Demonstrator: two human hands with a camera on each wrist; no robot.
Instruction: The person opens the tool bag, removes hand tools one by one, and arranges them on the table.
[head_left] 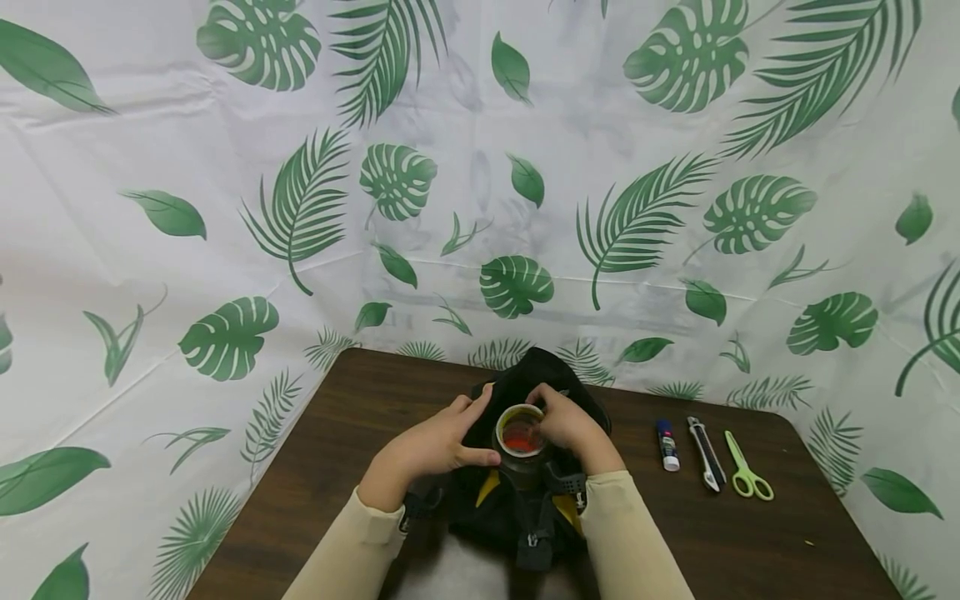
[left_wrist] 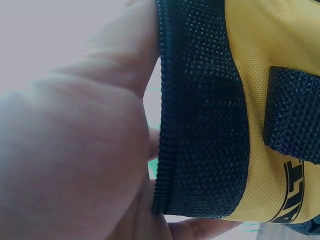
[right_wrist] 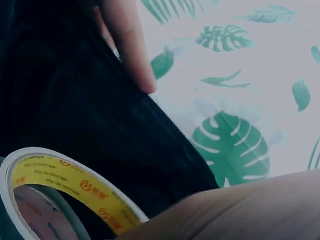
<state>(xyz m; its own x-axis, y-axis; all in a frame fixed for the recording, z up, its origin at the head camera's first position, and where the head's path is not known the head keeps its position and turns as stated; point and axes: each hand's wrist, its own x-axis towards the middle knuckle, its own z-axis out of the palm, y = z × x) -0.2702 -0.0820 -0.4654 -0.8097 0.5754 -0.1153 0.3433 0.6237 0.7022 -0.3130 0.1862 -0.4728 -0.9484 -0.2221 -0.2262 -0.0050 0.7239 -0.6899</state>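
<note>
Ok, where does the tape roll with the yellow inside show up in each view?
Head: the tape roll is below and slightly right of centre, between the left hand and right hand.
Left wrist: not in this picture.
Right wrist: the tape roll is at lower left, partly out of frame.
Shared landmark: the bag, black and yellow in the head and left wrist views, only black in the right wrist one.

"How do the arms lie?"

"The left forearm and right forearm rise from the bottom edge and slant inward."

"And the left hand?"

"Lower centre, thumb stretched rightward, one finger angled up and right, well apart from it."

"The right hand?"

"Just right of centre, its fingers curled over toward the left."
</note>
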